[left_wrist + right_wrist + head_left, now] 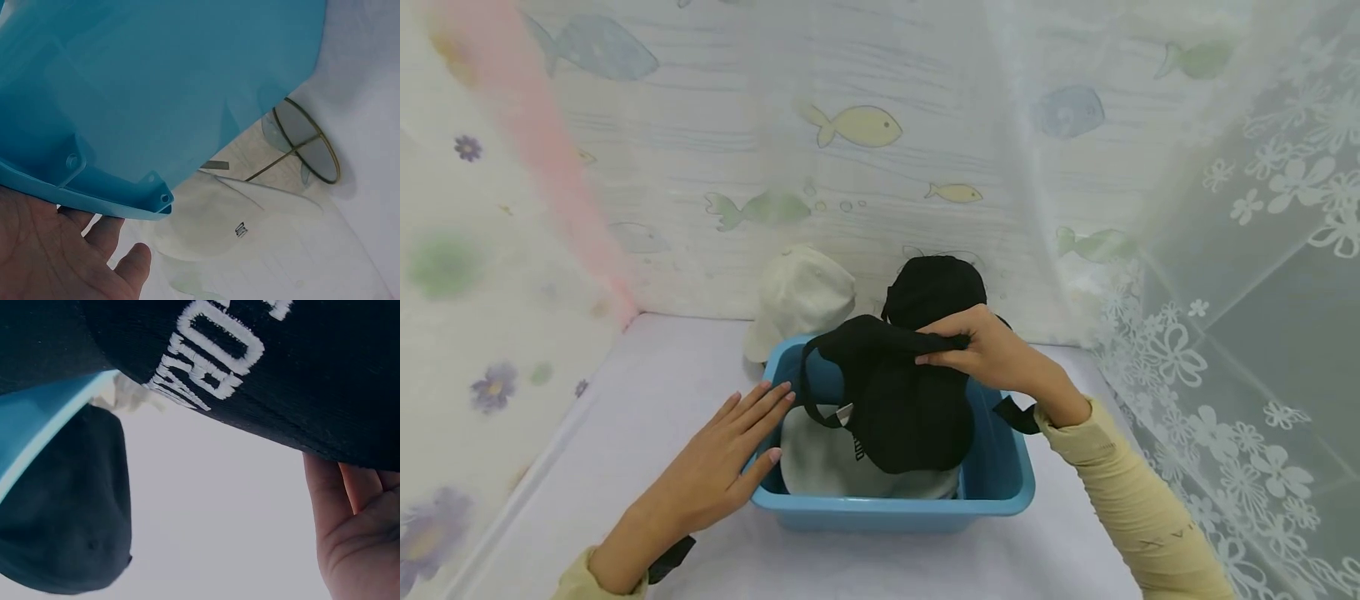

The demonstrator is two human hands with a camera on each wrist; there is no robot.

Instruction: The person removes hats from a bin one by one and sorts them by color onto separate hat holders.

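My right hand [988, 346] pinches a black cap [910, 417] by its folded edge, above a blue basin [887, 505]. White embroidered letters show on this cap in the right wrist view, with the right fingers [328, 487] at its edge. A grey cap [820, 467] with dark lettering lies in the basin, partly covered by the black one. On the basin's left rim rests my left hand [718, 462], its fingers nearly straight. From below, the left wrist view shows that hand's fingers [103, 234] beside the basin's rim.
Behind the basin stand a cream cap [805, 292] and a second black cap [936, 287]. A thin metal ring stand [322, 134] shows near the cream cap. Fish-printed curtain [865, 167] hangs behind; lacy sheer fabric [1247, 450] hangs at the right.
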